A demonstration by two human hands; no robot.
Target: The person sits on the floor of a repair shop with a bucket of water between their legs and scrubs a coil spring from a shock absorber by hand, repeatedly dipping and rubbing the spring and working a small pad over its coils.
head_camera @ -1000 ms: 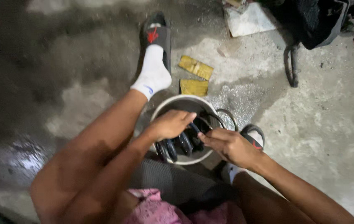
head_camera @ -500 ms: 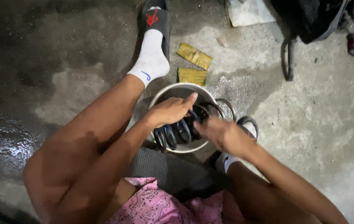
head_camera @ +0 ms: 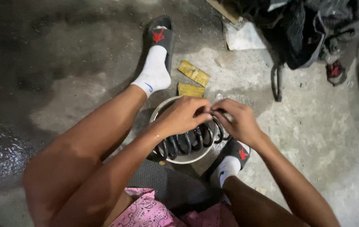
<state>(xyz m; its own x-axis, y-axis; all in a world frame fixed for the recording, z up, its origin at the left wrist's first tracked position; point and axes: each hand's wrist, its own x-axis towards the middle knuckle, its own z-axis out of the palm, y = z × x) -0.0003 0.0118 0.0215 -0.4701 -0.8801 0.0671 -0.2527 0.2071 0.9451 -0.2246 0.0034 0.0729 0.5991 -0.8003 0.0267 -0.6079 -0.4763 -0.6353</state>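
Black coil spring in bowl | left hand, right hand clamped on its top

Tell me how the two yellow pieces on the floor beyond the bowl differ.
The far yellow piece is longer and lies slanted; the near yellow piece looks shorter and lies almost level. The far one sits fully in view on bare concrete, apart from the bowl; the near one lies at the bowl's rim, just above the left hand. Both are flat, worn and yellow.
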